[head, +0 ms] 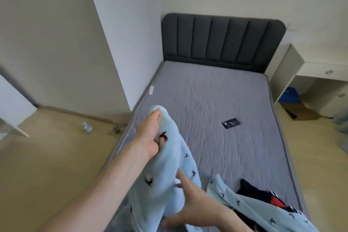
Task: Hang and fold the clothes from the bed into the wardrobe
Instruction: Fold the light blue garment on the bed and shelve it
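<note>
- Here, left hand [150,137] clamped on pale blue garment [169,171], raised at 10 o'clock above bed [216,100].
- Right hand [190,203] spread, fingers straight, touching garment at 6 o'clock.
- Phone [231,123] at 1 o'clock.

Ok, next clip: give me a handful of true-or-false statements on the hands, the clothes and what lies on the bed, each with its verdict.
1. The left hand grips the light blue garment and holds it up over the bed. True.
2. The right hand is closed in a fist round a hanger. False: its fingers are stretched out against the blue fabric, and no hanger shows.
3. A dark phone lies on the grey mattress, apart from the clothes. True.
4. The bed carries a pillow by the headboard. False: no pillow is there, only the mattress up to the dark headboard.
5. A plastic bottle lies on the floor left of the bed. True.
6. The dark garment hangs in the wardrobe. False: it lies on the bed's near end.
</note>
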Demonstrator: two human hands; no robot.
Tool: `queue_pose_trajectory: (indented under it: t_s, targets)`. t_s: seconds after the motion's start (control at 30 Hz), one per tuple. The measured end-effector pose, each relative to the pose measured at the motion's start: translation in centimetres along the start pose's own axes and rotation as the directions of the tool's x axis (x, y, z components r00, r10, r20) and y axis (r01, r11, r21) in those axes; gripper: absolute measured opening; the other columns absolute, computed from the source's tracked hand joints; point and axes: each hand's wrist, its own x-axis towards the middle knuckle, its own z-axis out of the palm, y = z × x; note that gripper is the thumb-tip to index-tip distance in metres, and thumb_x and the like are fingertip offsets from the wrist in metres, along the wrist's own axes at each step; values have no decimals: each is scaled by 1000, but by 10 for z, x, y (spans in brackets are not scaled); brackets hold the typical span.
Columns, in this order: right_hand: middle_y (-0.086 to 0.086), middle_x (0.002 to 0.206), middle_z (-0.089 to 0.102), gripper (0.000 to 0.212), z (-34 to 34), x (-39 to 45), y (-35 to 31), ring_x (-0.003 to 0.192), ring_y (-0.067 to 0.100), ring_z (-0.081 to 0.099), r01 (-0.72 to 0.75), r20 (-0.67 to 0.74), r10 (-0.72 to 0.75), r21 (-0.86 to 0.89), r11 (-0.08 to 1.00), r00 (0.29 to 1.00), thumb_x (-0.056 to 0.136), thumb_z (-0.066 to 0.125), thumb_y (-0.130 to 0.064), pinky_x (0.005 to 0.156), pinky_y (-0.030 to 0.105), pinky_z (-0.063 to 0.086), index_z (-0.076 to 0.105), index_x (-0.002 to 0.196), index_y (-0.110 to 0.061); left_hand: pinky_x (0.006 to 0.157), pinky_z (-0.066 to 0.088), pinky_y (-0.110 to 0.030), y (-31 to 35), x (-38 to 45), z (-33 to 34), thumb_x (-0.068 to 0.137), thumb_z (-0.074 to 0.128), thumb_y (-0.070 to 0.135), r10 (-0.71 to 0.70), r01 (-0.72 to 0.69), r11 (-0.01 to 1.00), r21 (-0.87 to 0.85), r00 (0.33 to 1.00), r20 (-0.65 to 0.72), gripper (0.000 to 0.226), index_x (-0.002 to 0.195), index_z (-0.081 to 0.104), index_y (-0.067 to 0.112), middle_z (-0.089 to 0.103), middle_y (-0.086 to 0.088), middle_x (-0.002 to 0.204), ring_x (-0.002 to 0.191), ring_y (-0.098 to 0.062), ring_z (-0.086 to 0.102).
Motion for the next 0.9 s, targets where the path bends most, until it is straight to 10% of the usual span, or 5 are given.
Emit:
queue_pose_trajectory:
  t_s: [0.2, 0.37, 0.57, 0.73, 0.9]
  targets:
    - [-39, 149, 32, 128, 20, 20, 15, 135, -11, 39, -44, 19, 46, -105, 993, 999, 58, 93, -50, 107, 21, 43, 8, 154, -59, 55, 61, -30, 29, 17, -31, 97, 67, 38, 9, -12, 981, -194, 1000, -16, 28, 108, 69, 12, 74, -9, 101, 78, -21, 70]
    - [-16, 94, 74, 12, 11, 38, 45, 89, 1, 66, -205, -228, 194, -25, 979, 954, 88, 61, -27, 77, 29, 57, 67, 88, -37, 64, 56, -31, 47, 36, -68, 100, 62, 24, 126, -124, 982, -143, 992, 1, 14, 110, 68, 16, 73, -7, 103, 81, -18, 71]
    - [7, 89, 80, 26, -40, 66, -6, 84, 20, 77, -19, -378, 170, 372, 928, 910, 82, 58, -28, 68, 33, 62, 79, 94, -21, 66, 58, -31, 35, 68, -139, 89, 72, 10, 243, -223, 929, 296, 970, -32, 54, 138, 53, -2, 65, -22, 133, 93, -21, 68]
    - [13, 91, 79, 34, -32, 94, -56, 88, 29, 77, 13, -355, 131, 375, 927, 926, 82, 63, -43, 77, 41, 61, 79, 92, -15, 88, 60, -46, -8, 76, -182, 69, 85, 15, 260, -340, 689, 640, 940, 219, 87, 147, 49, 28, 66, -4, 114, 102, -24, 69]
    - [15, 88, 78, 43, -7, 117, -90, 80, 23, 75, -54, -327, 157, 303, 952, 932, 83, 63, -50, 77, 43, 59, 76, 88, -8, 90, 42, -1, -59, 69, -215, 57, 93, 51, 37, -614, 316, 723, 769, 638, 105, 133, 25, 73, 50, 38, 132, 122, 16, 50]
